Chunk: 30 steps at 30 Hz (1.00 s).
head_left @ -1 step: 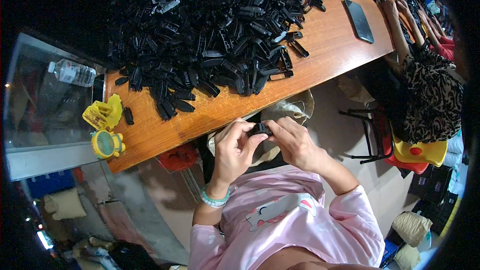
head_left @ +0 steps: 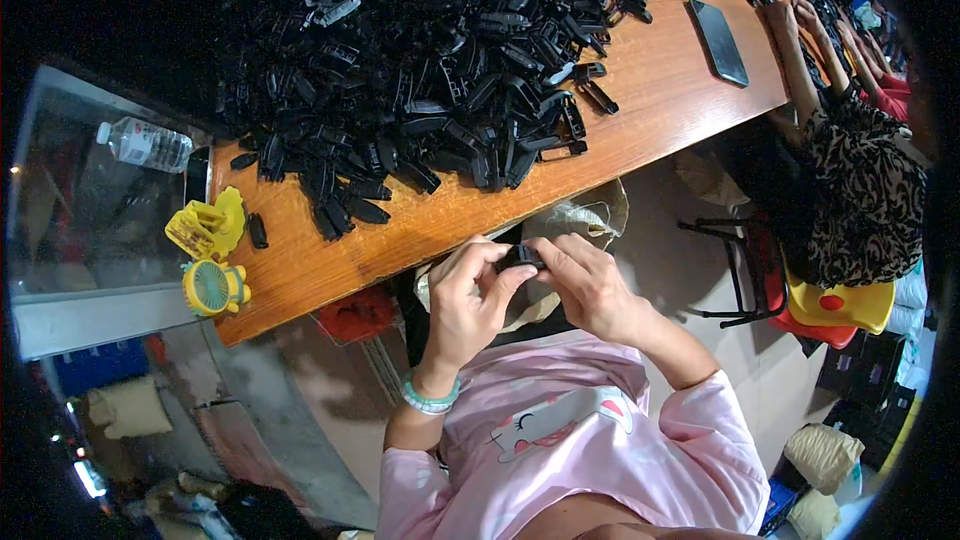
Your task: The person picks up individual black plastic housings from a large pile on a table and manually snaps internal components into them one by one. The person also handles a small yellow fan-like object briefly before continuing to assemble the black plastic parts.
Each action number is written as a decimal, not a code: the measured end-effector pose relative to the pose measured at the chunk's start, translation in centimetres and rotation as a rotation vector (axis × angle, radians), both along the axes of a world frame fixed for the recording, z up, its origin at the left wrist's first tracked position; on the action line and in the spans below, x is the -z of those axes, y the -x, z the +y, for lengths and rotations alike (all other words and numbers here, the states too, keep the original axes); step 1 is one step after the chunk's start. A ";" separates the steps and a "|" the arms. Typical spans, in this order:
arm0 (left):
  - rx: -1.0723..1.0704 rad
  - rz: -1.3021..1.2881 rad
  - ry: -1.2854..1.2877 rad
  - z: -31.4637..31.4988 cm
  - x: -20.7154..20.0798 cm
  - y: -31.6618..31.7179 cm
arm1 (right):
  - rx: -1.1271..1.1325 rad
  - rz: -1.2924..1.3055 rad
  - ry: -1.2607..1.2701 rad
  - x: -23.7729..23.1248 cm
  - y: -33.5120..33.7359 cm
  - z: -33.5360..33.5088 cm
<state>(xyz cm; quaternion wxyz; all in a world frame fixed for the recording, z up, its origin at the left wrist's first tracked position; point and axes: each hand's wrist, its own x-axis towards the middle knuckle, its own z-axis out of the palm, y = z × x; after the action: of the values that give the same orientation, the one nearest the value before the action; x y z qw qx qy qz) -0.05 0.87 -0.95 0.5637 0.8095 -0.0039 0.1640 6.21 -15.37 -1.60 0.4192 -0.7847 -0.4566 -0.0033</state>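
A small black plastic part point(head_left: 520, 258) is pinched between my two hands, just off the table's near edge. My left hand point(head_left: 468, 292) grips its left side with thumb and fingers, and a pale green bracelet circles that wrist. On the other side my right hand point(head_left: 583, 285) holds the part with curled fingers. Much of the part is covered by my fingertips. Beyond my hands, a large heap of similar black plastic parts point(head_left: 430, 70) covers the wooden table point(head_left: 440, 230). One loose black part point(head_left: 258, 231) lies at the table's left end.
A yellow stand point(head_left: 210, 224) and a small yellow fan point(head_left: 212, 288) occupy the left corner. A clear bottle point(head_left: 148, 146) lies beyond them. A dark phone point(head_left: 716, 42) rests at right. Another person point(head_left: 865, 180) works there beside a yellow chair point(head_left: 838, 304). An open sack point(head_left: 592, 218) sits below the edge.
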 end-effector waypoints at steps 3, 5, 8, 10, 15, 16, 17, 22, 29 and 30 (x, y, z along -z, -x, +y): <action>-0.089 -0.022 0.094 -1.2 0.3 0.0 | 0.022 0.031 -0.067 -0.1 0.2 0.6; -0.093 -0.086 0.009 -0.8 0.7 0.2 | 0.016 0.018 -0.157 -0.1 0.1 0.9; -0.006 0.061 0.262 -0.4 0.7 1.0 | 0.121 0.468 -0.326 -0.2 0.2 0.7; 0.040 0.122 0.345 -0.2 0.8 1.2 | 0.088 0.441 -0.328 0.7 0.2 0.1; 0.080 0.073 0.322 -0.5 0.3 0.6 | 0.085 0.437 -0.296 0.0 -0.4 -0.1; 0.070 -0.078 0.147 0.6 1.4 -0.2 | 0.055 0.487 -0.239 -0.2 -1.0 -0.2; 0.060 -0.225 -0.030 2.1 2.0 -1.3 | -0.018 0.580 -0.056 -0.4 -1.8 -0.6; -0.251 -0.114 -0.886 6.8 2.0 -4.6 | 0.292 -0.102 -0.026 1.7 -5.8 -0.8; -0.158 -0.234 -0.942 6.9 2.4 -4.5 | 0.493 -0.440 0.139 2.4 -7.8 -0.6; -0.158 -0.289 -0.885 6.5 2.4 -4.3 | 0.445 -0.431 0.125 2.5 -7.7 -1.0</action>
<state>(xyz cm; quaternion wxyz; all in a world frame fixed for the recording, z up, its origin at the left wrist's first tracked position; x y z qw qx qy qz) 4.25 7.40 -3.39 0.1442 0.9386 -0.0902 0.3001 13.88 -16.41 -4.05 0.2525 -0.8709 -0.3514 -0.2331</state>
